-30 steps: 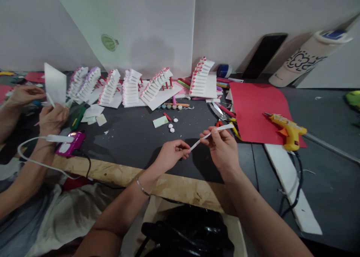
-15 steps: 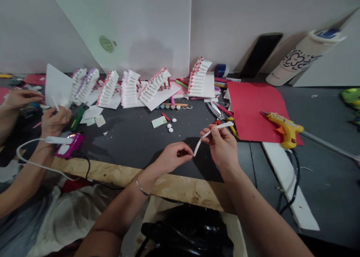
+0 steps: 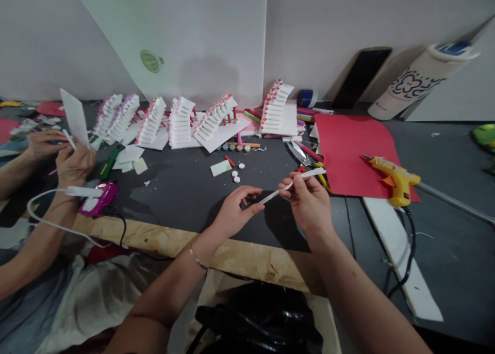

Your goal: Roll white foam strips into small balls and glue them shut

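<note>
A thin white strip [image 3: 273, 195], paper-like, stretches between my two hands above the dark table [image 3: 174, 194]. My right hand [image 3: 311, 202] pinches it between thumb and fingers, and its wider flat end sticks out to the right. At the strip's other end, the thumb and fingertips of my left hand [image 3: 236, 209] hold its narrow tip. Beyond my hands lie small white round pieces [image 3: 236, 179], a pale green card [image 3: 220, 168] and a short red piece [image 3: 230, 161].
Several small white stair models [image 3: 180, 122] line the wall. Right are red sheets [image 3: 356, 153], a yellow glue gun [image 3: 394, 178], scissors [image 3: 299, 154] and a bottle [image 3: 421, 80]. A co-worker's hands [image 3: 75, 165] hold white pieces at left, near a purple power adapter [image 3: 98, 199].
The strip's left part, bent downward before, is now pulled nearly straight. My left hand has risen slightly. The co-worker's hands have moved closer together and the white card there has turned.
</note>
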